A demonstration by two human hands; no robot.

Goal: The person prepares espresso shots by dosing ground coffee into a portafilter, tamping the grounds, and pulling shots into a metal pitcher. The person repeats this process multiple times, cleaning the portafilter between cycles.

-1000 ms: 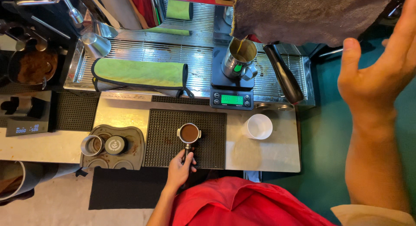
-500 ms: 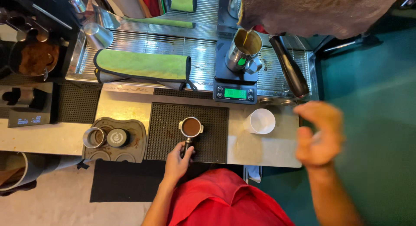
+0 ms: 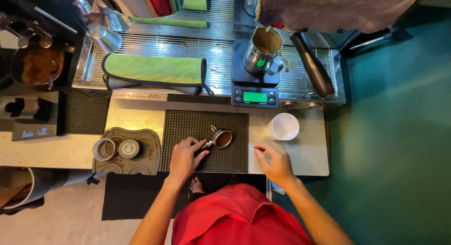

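While the left hand (image 3: 184, 156) fingers grip the portafilter (image 3: 221, 138), its handle hidden, the right hand (image 3: 275, 161) rests open.

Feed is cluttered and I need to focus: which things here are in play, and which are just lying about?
In play:
left hand gripping the portafilter
rubber mat under it
right hand resting on the counter

Lying about:
white cup
steel jug on the scale
green cloth
tamper

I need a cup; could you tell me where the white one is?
The white cup stands on the counter, right of the black mat, below the scale.
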